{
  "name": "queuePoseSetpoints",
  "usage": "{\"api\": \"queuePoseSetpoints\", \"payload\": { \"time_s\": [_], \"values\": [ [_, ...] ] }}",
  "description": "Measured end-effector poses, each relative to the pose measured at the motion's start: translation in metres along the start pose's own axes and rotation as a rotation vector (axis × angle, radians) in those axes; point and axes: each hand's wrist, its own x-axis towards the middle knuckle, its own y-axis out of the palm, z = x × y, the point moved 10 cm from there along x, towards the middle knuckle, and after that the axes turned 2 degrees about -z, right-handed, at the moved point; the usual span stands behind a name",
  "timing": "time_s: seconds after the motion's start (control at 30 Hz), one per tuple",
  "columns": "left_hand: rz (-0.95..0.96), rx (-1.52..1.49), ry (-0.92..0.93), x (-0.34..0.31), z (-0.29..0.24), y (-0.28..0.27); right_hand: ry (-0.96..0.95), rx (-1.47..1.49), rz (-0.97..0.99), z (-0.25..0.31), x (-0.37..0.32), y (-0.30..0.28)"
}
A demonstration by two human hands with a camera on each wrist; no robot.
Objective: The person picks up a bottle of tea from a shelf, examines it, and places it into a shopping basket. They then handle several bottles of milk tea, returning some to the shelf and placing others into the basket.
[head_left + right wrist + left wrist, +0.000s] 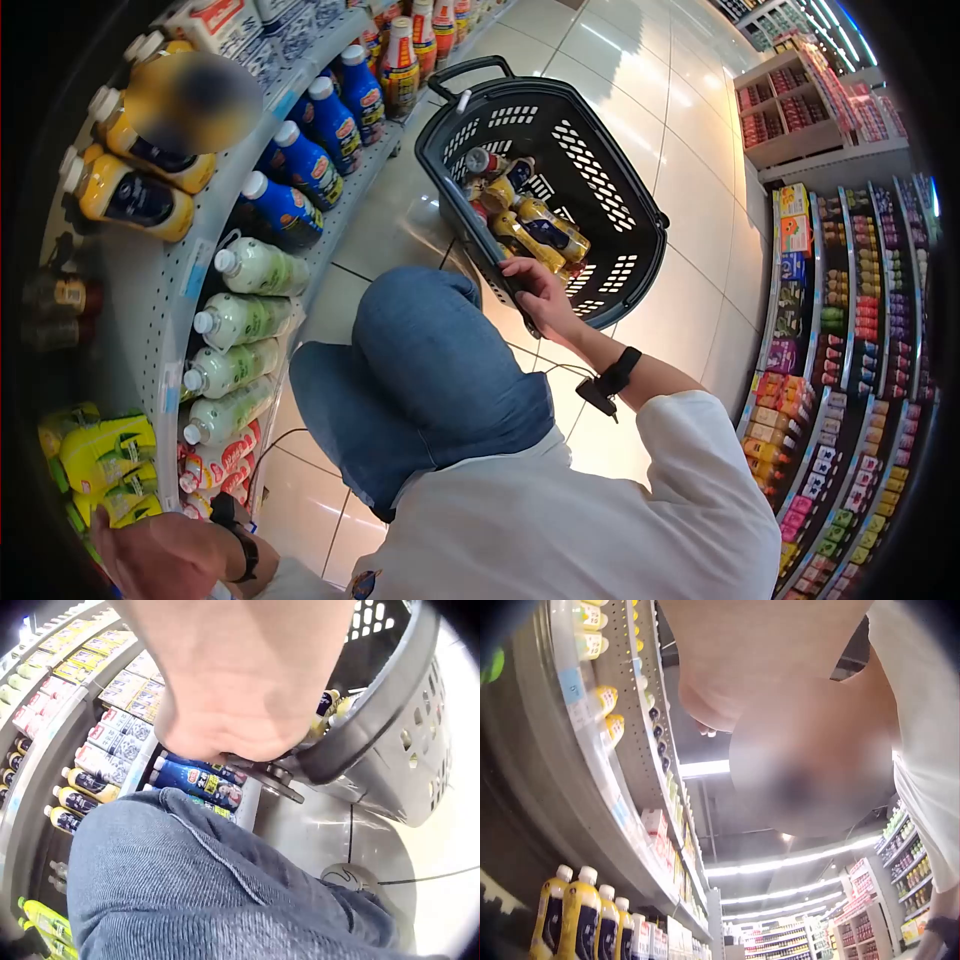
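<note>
My right hand (545, 297) grips the near rim of a black shopping basket (590, 115) that stands on the tiled floor. Several yellow bottles (540, 228) lie inside, heaped toward the basket's near left side. In the right wrist view the fingers are mostly hidden behind the hand (232, 697), with the basket's handle (277, 784) sticking out below it. At lower left, my left hand (165, 555) is raised beside the yellow-green bottles (105, 460) on the shelf, its fingers loosely bent and nothing seen in it.
The shelf on the left carries yellow juice bottles (135, 200), blue bottles (290, 205) and pale green bottles (255, 270). My bent knee (430, 340) is between shelf and basket. Across the tiled aisle (690, 270) are shelves of small packs (830, 400).
</note>
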Motion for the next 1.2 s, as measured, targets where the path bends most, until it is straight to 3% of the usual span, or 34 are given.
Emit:
{"api": "queuePoseSetpoints", "payload": {
  "time_s": [0.07, 0.23, 0.33, 0.57, 0.67, 0.8, 0.83, 0.9, 0.93, 0.97, 1.03, 1.1, 1.17, 1.2],
  "values": [
    [0.105, -0.159, -0.166, -0.015, 0.016, 0.021, 0.057, 0.003, -0.015, -0.006, -0.009, -0.002],
    [0.297, -0.257, -0.296, -0.043, 0.033, 0.058, 0.083, -0.043, -0.037, -0.004, -0.036, -0.005],
    [0.47, -0.189, -0.451, -0.066, 0.05, 0.085, 0.032, -0.271, -0.036, 0.001, -0.054, -0.006],
    [0.596, -0.385, -0.543, -0.1, 0.034, 0.155, -0.049, -0.373, -0.044, 0.003, -0.07, 0.008],
    [0.584, -0.509, -0.49, -0.1, 0.017, 0.166, 0.033, -0.284, -0.045, -0.004, -0.079, 0.006],
    [0.623, -0.604, -0.511, -0.104, 0.001, 0.167, 0.433, 0.069, 0.017, -0.016, -0.068, -0.025],
    [0.663, -0.6, -0.56, -0.113, 0.002, 0.174, 0.487, -0.031, 0.019, -0.022, -0.056, -0.044],
    [0.694, -0.595, -0.597, -0.124, 0.005, 0.165, 0.451, -0.888, -0.262, -0.021, -0.035, -0.122],
    [0.701, -0.591, -0.612, -0.127, 0.005, 0.161, 0.349, -1.109, -0.253, -0.046, -0.027, -0.154],
    [0.705, -0.582, -0.626, -0.129, 0.005, 0.157, 0.33, -1.116, -0.248, -0.056, -0.023, -0.159],
    [0.662, -0.566, -0.663, -0.133, 0.009, 0.142, 0.649, -1.309, -0.173, -0.091, -0.022, -0.175],
    [0.666, -0.588, -0.698, -0.135, 0.011, 0.135, 0.722, -1.494, -0.099, -0.148, -0.018, -0.202],
    [0.652, -0.569, -0.725, -0.138, 0.012, 0.128, 0.727, -1.425, -0.133, -0.164, -0.018, -0.205],
    [0.662, -0.571, -0.75, -0.144, 0.014, 0.127, 0.773, -1.419, -0.04, -0.162, -0.018, -0.193]
  ]
}}
